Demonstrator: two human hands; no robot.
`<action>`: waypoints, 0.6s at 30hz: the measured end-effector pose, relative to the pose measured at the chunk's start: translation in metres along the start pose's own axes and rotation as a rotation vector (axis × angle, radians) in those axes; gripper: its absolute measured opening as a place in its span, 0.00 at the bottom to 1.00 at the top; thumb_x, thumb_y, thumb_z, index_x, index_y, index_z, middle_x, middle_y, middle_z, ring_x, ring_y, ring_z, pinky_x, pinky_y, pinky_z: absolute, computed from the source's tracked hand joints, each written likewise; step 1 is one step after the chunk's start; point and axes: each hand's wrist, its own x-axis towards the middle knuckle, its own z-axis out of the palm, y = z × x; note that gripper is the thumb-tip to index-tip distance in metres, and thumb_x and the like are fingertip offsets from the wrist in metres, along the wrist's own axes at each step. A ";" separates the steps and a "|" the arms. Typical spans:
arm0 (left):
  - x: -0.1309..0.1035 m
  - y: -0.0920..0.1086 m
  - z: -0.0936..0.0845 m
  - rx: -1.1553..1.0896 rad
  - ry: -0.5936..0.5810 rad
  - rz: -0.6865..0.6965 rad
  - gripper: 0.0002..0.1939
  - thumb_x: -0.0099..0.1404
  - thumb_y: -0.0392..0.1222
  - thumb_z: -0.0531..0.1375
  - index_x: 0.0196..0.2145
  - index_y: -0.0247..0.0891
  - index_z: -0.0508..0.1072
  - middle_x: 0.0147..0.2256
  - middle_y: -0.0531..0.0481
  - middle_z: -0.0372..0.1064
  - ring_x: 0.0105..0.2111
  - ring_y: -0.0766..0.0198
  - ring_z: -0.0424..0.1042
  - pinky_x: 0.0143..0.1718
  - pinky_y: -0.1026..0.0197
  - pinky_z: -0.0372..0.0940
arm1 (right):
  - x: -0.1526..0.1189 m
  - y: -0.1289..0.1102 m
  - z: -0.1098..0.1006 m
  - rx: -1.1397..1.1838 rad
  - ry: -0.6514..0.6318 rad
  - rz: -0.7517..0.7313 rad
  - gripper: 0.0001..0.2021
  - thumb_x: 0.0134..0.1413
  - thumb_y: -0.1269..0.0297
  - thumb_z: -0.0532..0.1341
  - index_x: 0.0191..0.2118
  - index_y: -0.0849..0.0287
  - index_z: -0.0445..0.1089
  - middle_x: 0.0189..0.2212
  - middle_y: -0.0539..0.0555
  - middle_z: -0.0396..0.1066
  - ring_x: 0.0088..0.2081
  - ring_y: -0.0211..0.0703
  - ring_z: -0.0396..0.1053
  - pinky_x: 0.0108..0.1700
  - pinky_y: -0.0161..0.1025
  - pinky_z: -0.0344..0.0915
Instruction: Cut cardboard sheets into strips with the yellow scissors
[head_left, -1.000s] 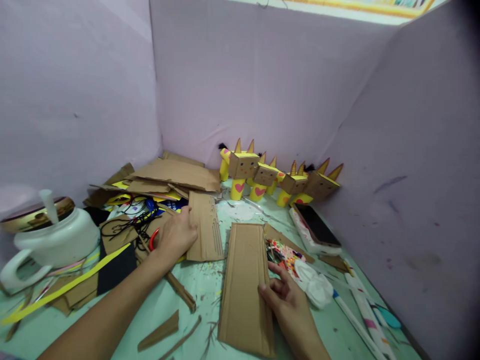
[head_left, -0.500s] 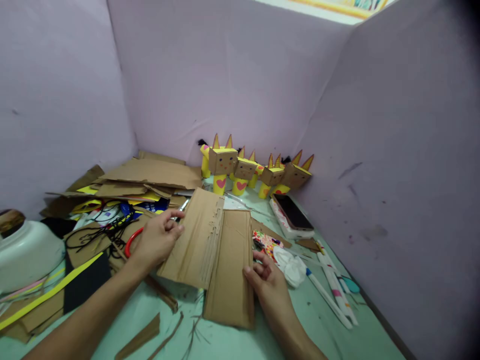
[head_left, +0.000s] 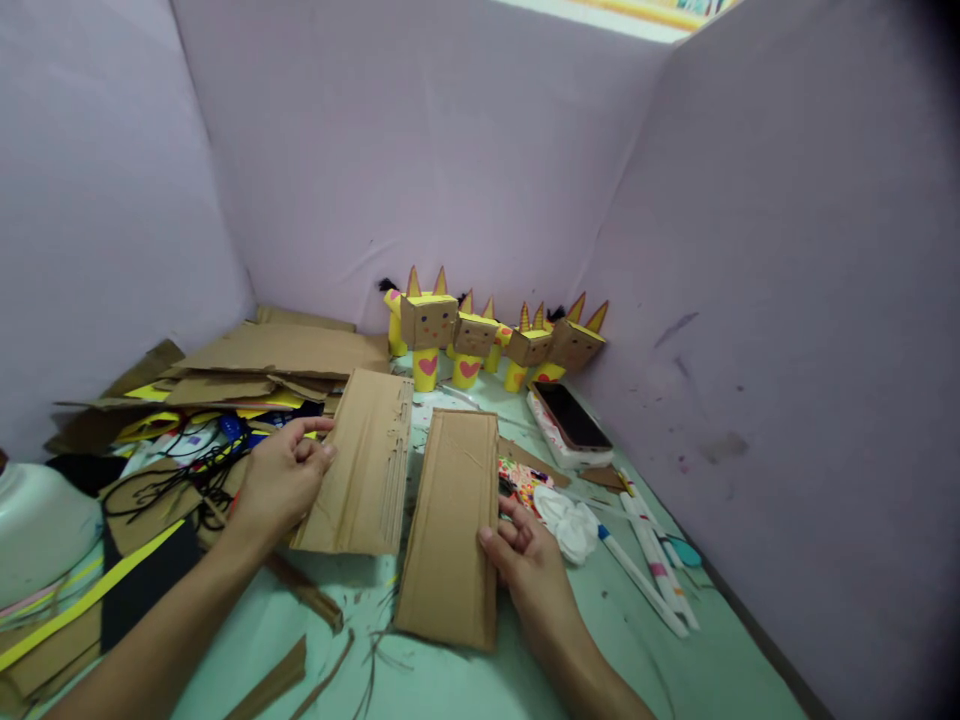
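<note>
"Above the green table (head_left: 630, 640), near side: grips?"
"Right hand (head_left: 531, 570) clamped on plain cardboard (head_left: 450, 530), right edge. Left hand (head_left: 283, 480) pinching ridged cardboard (head_left: 364, 465), just beside."
"Beyond?"
"Phone (head_left: 574, 417), right; then yellow figures (head_left: 472, 335) near the wall (head_left: 450, 150)."

My left hand (head_left: 279, 485) pinching, fingers curled. Right hand (head_left: 531, 568) likewise, thumb on top. Both forearms (head_left: 176, 612) angled inward.
</note>
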 end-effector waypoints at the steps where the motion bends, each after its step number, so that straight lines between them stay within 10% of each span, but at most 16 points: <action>1: -0.001 0.000 0.001 -0.011 -0.007 0.003 0.18 0.49 0.45 0.54 0.38 0.37 0.68 0.16 0.58 0.59 0.20 0.63 0.62 0.22 0.64 0.55 | 0.000 0.000 0.000 0.004 -0.002 -0.004 0.23 0.36 0.59 0.68 0.41 0.58 0.65 0.32 0.55 0.78 0.35 0.51 0.75 0.43 0.48 0.67; 18: 0.001 -0.006 0.006 -0.026 -0.026 0.002 0.17 0.51 0.44 0.54 0.39 0.37 0.68 0.17 0.58 0.60 0.19 0.64 0.62 0.21 0.66 0.55 | -0.001 -0.002 0.001 -0.017 0.029 0.005 0.22 0.36 0.57 0.69 0.40 0.58 0.67 0.31 0.54 0.78 0.33 0.48 0.75 0.36 0.41 0.68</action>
